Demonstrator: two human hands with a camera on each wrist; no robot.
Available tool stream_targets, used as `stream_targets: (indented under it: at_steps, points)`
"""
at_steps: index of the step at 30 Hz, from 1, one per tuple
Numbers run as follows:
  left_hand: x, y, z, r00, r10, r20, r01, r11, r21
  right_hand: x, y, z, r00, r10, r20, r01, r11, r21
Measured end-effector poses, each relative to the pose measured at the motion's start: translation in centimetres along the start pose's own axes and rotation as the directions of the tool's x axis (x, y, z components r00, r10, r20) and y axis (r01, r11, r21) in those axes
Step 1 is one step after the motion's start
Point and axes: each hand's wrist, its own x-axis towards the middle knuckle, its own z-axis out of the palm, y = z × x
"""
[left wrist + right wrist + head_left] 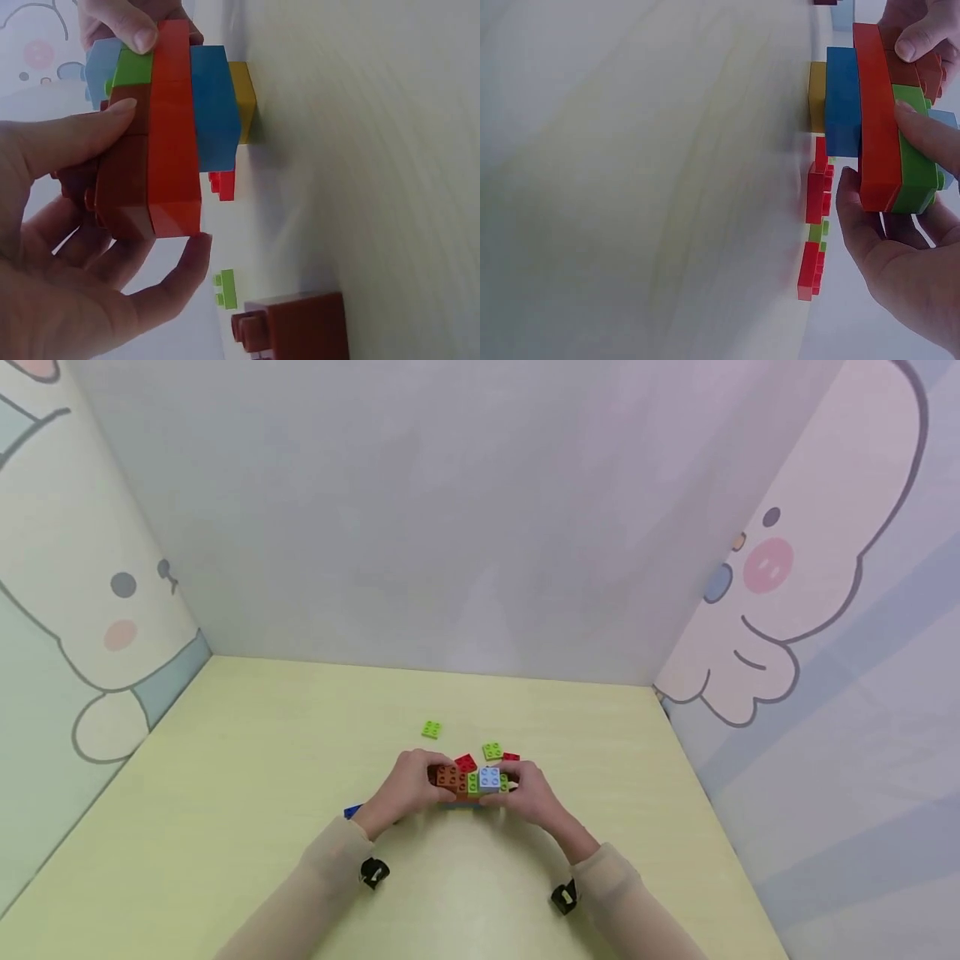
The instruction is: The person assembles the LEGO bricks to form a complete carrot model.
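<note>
Both hands hold one stacked toy-brick build between them, low over the table. My left hand (408,785) grips its left end, thumb on the brown bricks (124,180) and fingers curled round the far side. At the other end my right hand (532,792) grips it, thumb on the green brick (915,161). A light blue brick (489,779) sits on top. Beneath the brown and green layer runs a long orange-red layer (174,150), then a blue brick (216,109) and a yellow brick (244,101) at the bottom.
Two flat green bricks (431,729) (492,751) lie beyond the hands, with red bricks (466,763) (808,271) near them. A blue brick (353,811) lies by the left wrist, and a loose brown brick (307,326) shows in the left wrist view. A wall (420,527) stands behind the table.
</note>
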Motion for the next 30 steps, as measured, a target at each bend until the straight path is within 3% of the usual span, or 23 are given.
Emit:
stream_targets:
  at_steps: [6,13,22,30]
  points:
    - [0.2,-0.6,0.3,0.999,-0.052,0.008,0.052,0.997,-0.057,-0.3,0.0,-0.1,1.0,-0.002,0.001,0.002,1.0,-0.013]
    - [-0.1,-1.2,0.5,0.997,-0.073,0.005,0.073,0.987,-0.143,-0.5,0.1,0.0,1.0,0.008,-0.004,-0.008,0.998,-0.057]
    - [-0.2,-0.9,0.4,0.992,-0.124,-0.025,0.119,0.981,-0.151,-0.7,-1.1,-1.1,1.0,-0.019,-0.015,0.015,0.979,-0.202]
    - [-0.1,-0.8,0.4,0.988,-0.154,-0.022,0.149,0.978,-0.147,-1.9,-0.7,-3.3,0.998,-0.053,-0.015,0.046,0.953,-0.299]
